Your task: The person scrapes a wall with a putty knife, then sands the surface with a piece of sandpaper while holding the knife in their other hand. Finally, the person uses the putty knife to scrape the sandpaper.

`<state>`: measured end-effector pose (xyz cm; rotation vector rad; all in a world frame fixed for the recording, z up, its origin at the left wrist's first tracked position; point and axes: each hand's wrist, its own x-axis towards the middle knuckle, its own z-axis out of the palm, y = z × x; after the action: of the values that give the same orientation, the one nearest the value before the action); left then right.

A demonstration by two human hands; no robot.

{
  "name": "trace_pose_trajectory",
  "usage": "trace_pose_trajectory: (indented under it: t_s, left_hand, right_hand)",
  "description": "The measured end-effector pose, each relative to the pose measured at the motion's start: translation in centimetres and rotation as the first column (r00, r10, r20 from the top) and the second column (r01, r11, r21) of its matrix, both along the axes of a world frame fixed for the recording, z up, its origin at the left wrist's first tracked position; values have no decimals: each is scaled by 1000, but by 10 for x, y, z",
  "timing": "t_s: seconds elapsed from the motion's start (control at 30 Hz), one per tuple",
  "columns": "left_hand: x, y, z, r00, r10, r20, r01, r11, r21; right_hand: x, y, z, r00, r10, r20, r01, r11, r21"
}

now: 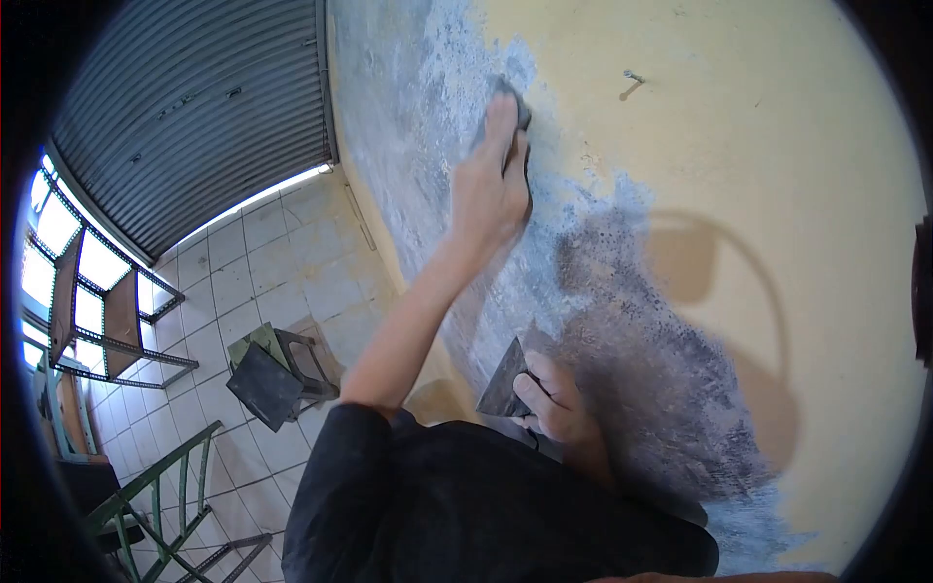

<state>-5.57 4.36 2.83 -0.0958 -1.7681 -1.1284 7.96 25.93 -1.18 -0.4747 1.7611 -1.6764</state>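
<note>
My left hand (pixel 486 199) reaches up against the wall, fingers stretched over a dark grey flat tool (pixel 523 112). Part of that tool is under the hand, and motion blur hides its exact kind. It lies against the patchy blue-white coating (pixel 428 136). Lower down, close to my body, my right hand (pixel 556 398) grips a putty knife (pixel 503 384) with a broad, dark, triangular blade. Its handle is mostly covered by my fingers. Behind the right hand the wall (pixel 826 194) carries a rough purple-grey patch (pixel 661 389) with blue edges on cream paint.
A screw or hook (pixel 634 76) sticks out of the wall at the upper right. On the tiled floor (pixel 224 282) stands a small stool (pixel 306 364) with a dark board (pixel 264 387) on it. Metal shelving (pixel 121 321), a green metal frame (pixel 160 486) and a corrugated shutter (pixel 204 107) are at left.
</note>
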Motion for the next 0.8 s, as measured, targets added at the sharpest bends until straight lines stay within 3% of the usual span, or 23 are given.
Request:
trace_pose_trajectory:
  t_s: [0.07,0.17,0.37,0.47,0.53,0.67,0.73,0.8]
  left_hand:
    - [17,23,-40,999,38,-32,-39,999,-33]
    - [27,33,-43,997,57,-59,-59,998,-30]
    - [2,-1,-7,998,57,25,-56,998,-17]
    - [10,13,-38,997,68,-48,-72,993,-96]
    - [21,24,-58,997,17,-72,-24,995,-92]
    - [1,9,-23,997,82,-5,-82,993,-86]
    - [-12,-6,4,989,118,-85,-129,982,-139]
    - [-7,-3,-10,985,130,-115,-147,976,-158]
  right_hand:
    - [-4,4,-10,999,27,42,-28,1000,14]
    - [-3,0,-8,997,70,17,-68,992,-103]
    - [13,-8,-1,981,-185,63,186,983,-2]
    - [10,-5,-2,989,-88,116,101,988,-115]
    - [6,-6,-7,998,54,13,-50,974,-220]
    - [3,-15,2,997,61,35,-55,986,-155]
    - [1,-19,4,998,55,1,-55,996,-77]
    - [6,-21,4,997,71,-12,-72,991,-109]
